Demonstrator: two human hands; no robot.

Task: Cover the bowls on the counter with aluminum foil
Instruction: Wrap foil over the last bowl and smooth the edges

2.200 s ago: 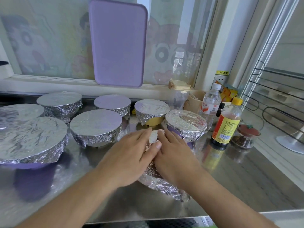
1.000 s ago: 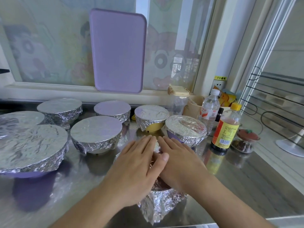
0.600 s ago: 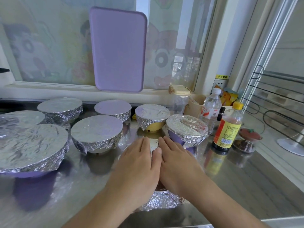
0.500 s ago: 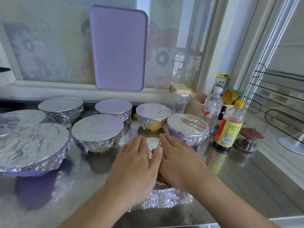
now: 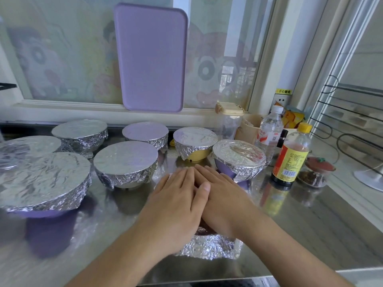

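If both flat, straight-fingered hands, left hand [image 5: 178, 206] and right hand [image 5: 224, 200], press harder, foil [image 5: 209, 246] near the counter's [image 5: 310, 235] front edge probably tears.

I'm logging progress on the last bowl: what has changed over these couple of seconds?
Both hands stayed flat on the front bowl's foil: the left hand and right hand slid closer until the fingers overlap, hiding the top. The loose foil skirt, crumpled sideways earlier, now hangs down in front. The seven covered bowls behind and the bottles did not move.
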